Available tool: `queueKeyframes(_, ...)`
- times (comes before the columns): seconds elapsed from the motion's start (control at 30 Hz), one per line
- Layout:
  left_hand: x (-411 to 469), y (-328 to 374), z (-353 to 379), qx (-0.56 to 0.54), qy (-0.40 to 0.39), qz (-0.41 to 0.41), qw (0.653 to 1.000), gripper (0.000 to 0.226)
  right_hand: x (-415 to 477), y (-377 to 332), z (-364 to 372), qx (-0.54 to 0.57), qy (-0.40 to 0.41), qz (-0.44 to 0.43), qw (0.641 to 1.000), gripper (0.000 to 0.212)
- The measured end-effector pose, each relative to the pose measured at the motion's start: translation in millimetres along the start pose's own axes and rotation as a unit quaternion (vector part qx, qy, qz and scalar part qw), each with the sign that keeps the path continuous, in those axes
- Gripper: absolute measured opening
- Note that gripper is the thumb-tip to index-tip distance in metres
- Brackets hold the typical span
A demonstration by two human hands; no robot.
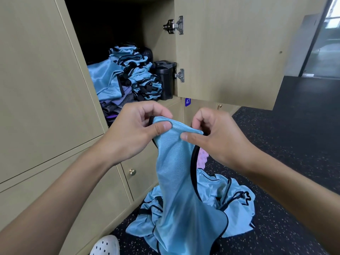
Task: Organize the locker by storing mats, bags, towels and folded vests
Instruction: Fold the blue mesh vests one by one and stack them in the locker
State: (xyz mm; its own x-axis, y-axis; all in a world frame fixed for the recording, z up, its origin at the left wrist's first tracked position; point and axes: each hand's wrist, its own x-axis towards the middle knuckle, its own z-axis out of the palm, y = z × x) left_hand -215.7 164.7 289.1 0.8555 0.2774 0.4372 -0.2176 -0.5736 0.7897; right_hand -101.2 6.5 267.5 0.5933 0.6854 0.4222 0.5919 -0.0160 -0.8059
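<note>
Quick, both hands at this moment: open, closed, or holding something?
Left hand: closed, pinching the top edge of the blue vest.
Right hand: closed, pinching the same edge.

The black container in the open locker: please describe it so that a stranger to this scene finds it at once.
Find the open locker with its door swung right. At its right edge, beside the lower hinge, stands the black container. Its neighbours are soft folded blue vests; it alone is dark and rigid.

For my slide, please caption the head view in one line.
The left hand and right hand pinch the top edge of a blue vest before the open locker holding folded vests.
</note>
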Motion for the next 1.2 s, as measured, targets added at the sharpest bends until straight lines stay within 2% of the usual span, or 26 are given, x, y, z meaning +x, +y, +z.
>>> queueKeyframes(0.1,0.6,-1.7,1.5,0.023,0.000,0.007,1.000,0.023,-1.0,-0.3,1.3,0.008,0.005,-0.005,1.000,0.035)
queueKeyframes(0.27,-2.2,3.0,7.3,0.041,-0.047,-0.001,0.998,0.014,-4.0,-3.1,2.2,-0.004,0.007,-0.022,1.000,0.035)
queueKeyframes(0.43,-2.3,3.9,7.5,0.054,-0.029,0.026,0.998,0.004,-3.8,-0.3,3.8,0.002,-0.002,-0.029,1.000,0.034)
queueKeyframes(0.6,-0.5,0.3,5.3,0.055,-0.004,0.018,0.998,0.007,-2.9,3.9,4.0,0.007,-0.031,-0.017,0.999,0.021)
queueKeyframes(0.67,-1.3,-0.6,8.0,0.066,-0.008,0.003,0.998,0.023,-2.5,4.2,4.3,0.015,-0.018,-0.016,1.000,0.023)
queueKeyframes(0.7,-1.9,0.3,10.1,0.075,-0.013,-0.002,0.997,0.024,-2.7,3.5,4.5,0.018,-0.015,-0.019,1.000,0.024)
queueKeyframes(0.77,-2.5,2.8,12.9,0.102,-0.014,0.008,0.995,0.008,-2.0,3.4,5.7,0.018,-0.020,-0.020,0.999,0.022)
queueKeyframes(0.87,-1.5,1.8,11.8,0.120,0.016,0.028,0.992,0.013,-1.0,5.3,8.5,0.035,-0.049,0.002,0.998,0.016)
queueKeyframes(0.97,1.2,-1.4,9.5,0.110,0.057,0.029,0.992,0.015,-0.8,9.0,10.2,0.036,-0.073,0.019,0.996,0.022)
queueKeyframes(1.13,3.0,-3.8,13.6,0.096,0.111,0.027,0.989,0.017,-2.9,13.1,17.7,0.027,-0.098,0.034,0.994,0.007)
queueKeyframes(1.2,4.4,-3.9,14.6,0.090,0.136,0.022,0.986,0.020,-4.1,14.0,22.4,0.021,-0.112,0.042,0.993,0.009)
